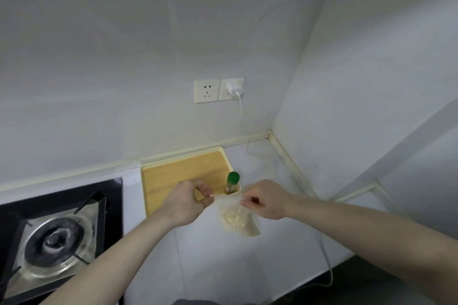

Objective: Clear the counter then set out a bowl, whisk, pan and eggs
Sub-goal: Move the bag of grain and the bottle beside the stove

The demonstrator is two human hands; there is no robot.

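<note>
Fingers of both hands pinch the bag's [235,215] top corners

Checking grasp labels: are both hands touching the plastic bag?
Touching. The head view shows the left hand pinching the plastic bag's top left corner and the right hand pinching its top right edge, holding it above the counter.

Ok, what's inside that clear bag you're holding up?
The clear plastic bag holds small pale yellowish pieces heaped near its bottom; what they are is unclear. The left hand and right hand pinch its top corners, covering those parts.
</note>
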